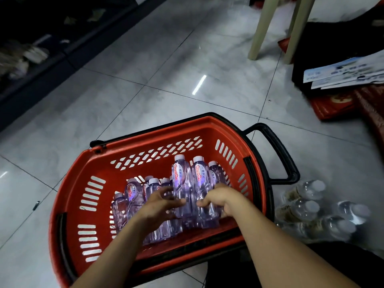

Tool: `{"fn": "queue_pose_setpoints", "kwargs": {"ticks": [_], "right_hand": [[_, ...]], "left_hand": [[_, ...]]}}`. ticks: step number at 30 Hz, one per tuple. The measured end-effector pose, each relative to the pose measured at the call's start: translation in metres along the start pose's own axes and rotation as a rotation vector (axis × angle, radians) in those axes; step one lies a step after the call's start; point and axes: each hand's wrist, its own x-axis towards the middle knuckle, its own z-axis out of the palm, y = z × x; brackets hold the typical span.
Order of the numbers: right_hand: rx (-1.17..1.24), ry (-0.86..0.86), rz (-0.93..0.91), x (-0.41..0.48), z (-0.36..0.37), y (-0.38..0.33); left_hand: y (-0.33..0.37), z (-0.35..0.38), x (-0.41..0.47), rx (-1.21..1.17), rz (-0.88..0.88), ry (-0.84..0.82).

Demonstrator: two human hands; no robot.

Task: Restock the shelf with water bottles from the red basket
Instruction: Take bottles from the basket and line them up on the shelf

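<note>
A red basket (158, 138) with black handles stands on the tiled floor below me. Inside it lie several clear purple-tinted water bottles with white caps and red lettering. A raised group of water bottles (188, 179) tilts up at the right of the basket. My left hand (160, 206) curls its fingers around the left side of that group. My right hand (220, 197) grips the right side of the same bottles. More water bottles (133, 192) lie lower on the left of the basket. The dark shelf (37, 65) runs along the upper left.
A shrink-wrapped pack of clear bottles (315, 210) sits on the floor right of the basket. Cream stool legs (261, 28) stand at the top right. Papers (342, 73) and red mats (332, 104) lie at the right edge. Grey tiled floor separates basket and shelf.
</note>
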Motion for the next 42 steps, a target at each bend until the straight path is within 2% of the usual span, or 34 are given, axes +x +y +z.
{"fn": "queue_pose_setpoints", "kwargs": {"ticks": [6, 10, 14, 19, 25, 29, 33, 37, 42], "right_hand": [[0.093, 0.046, -0.203, -0.036, -0.019, -0.020], [0.118, 0.170, -0.372, -0.085, -0.039, -0.026], [0.257, 0.267, -0.564, -0.146, -0.065, -0.014], [0.352, 0.530, -0.703, -0.235, -0.091, 0.033], [0.448, 0.959, -0.706, -0.343, -0.118, 0.133], [0.461, 1.354, -0.603, -0.404, -0.129, 0.216], [0.531, 1.667, -0.502, -0.455, -0.123, 0.299], [0.586, 1.841, -0.401, -0.481, -0.114, 0.361], [0.686, 2.010, -0.278, -0.474, -0.120, 0.412]], "left_hand": [[0.037, 0.009, -0.037, 0.014, 0.192, 0.002], [0.070, 0.037, -0.076, 0.057, 0.375, -0.047], [0.093, 0.078, -0.117, 0.098, 0.534, -0.126], [0.106, 0.147, -0.162, 0.154, 0.640, -0.297], [0.073, 0.272, -0.212, 0.151, 0.655, -0.687], [0.025, 0.368, -0.251, 0.168, 0.661, -0.958], [-0.032, 0.448, -0.294, 0.196, 0.627, -1.224], [-0.082, 0.508, -0.324, 0.317, 0.587, -1.398], [-0.130, 0.562, -0.334, 0.444, 0.553, -1.479]]}}
